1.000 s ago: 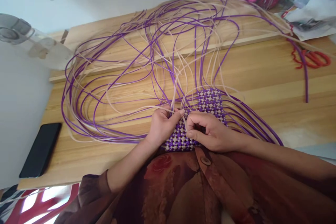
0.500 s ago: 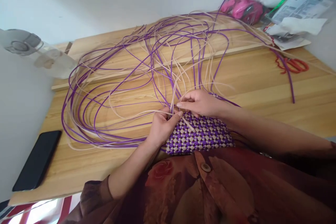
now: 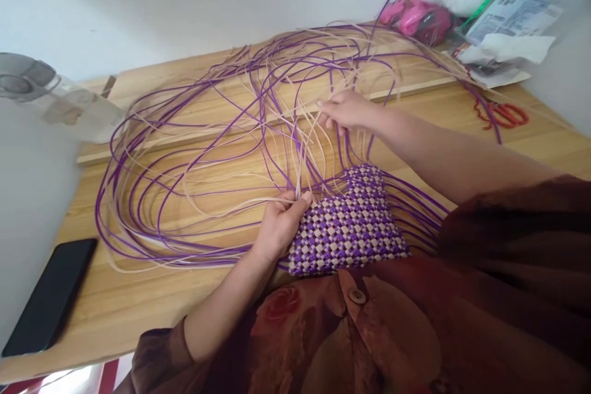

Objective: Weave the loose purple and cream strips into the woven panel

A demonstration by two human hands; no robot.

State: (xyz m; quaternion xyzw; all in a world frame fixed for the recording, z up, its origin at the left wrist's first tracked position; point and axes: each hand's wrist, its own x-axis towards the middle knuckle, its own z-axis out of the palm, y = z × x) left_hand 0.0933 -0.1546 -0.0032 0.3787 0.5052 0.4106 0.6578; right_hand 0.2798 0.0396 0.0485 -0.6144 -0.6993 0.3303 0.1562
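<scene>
A woven piece (image 3: 346, 231) in purple and beige checks lies on the table close to my body. Long purple and beige strands (image 3: 133, 197) run out from its edges. At the upper left corner of the weave, my left hand (image 3: 281, 221) is closed, thumb pressed on beige strands where they leave the edge. My right hand (image 3: 346, 112) is raised beyond the weave, over the loose strands, its fingers pinched on a thin beige strand (image 3: 311, 129). The far ends of the strands are tangled together and hard to trace.
A black phone (image 3: 50, 295) lies at the left, with a clear bottle (image 3: 78, 111) behind it. Orange-handled scissors (image 3: 508, 114) rest at the right. Pink items in a bag (image 3: 418, 18) and papers (image 3: 512, 52) sit at the back right. A wooden ledge (image 3: 198, 135) crosses the table.
My right hand has moved up and away from the weave, drawing a beige strand outward. The left hand stays at the corner. More of the woven piece now shows.
</scene>
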